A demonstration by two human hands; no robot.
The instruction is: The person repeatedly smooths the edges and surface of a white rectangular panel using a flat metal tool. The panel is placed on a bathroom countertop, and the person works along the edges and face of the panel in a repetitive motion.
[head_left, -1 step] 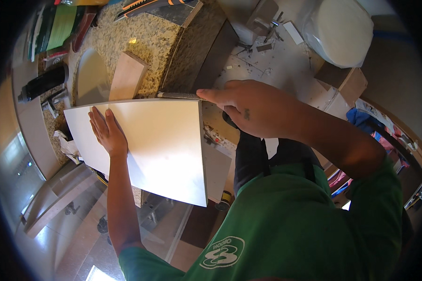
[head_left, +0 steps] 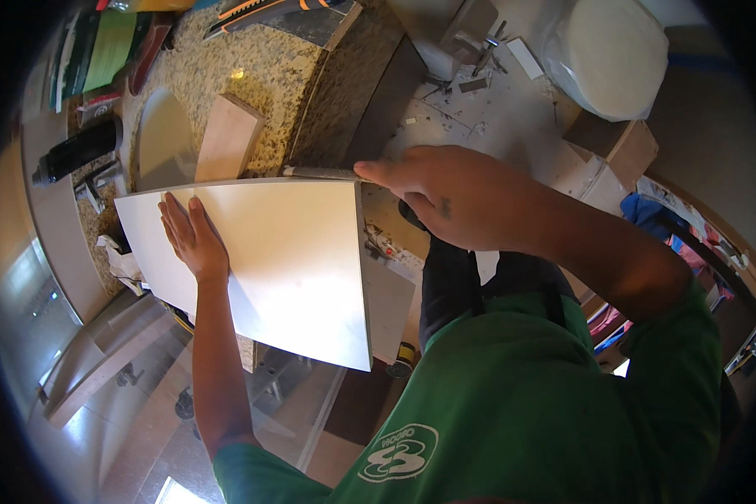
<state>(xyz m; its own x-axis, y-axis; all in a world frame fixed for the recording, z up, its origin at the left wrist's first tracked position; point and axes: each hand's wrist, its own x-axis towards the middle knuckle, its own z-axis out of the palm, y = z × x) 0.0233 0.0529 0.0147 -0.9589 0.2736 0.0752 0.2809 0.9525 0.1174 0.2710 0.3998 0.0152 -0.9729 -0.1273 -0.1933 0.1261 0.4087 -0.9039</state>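
A white panel [head_left: 302, 260] lies in front of me, reaching past the edge of a granite counter. My left hand [head_left: 191, 239] rests flat on its left part, fingers stretched out toward the far edge. A narrow grey flat file [head_left: 317, 173] lies along the panel's far edge, close to the right corner. My right hand [head_left: 437, 189] is closed around the file's near end, with the index finger extended along it. The right hand's other fingers are mostly hidden beneath it.
On the granite counter [head_left: 286, 80] are a wooden block [head_left: 227, 139], an orange-and-black utility knife [head_left: 269, 10] and a black bottle [head_left: 80, 151]. A plastic-covered toilet [head_left: 609, 59] stands at the far right, beside a cardboard box [head_left: 630, 151]. Debris litters the floor [head_left: 445, 118].
My right hand and the file have shifted very slightly to the right along the panel's edge. The left hand and the panel have stayed in place.
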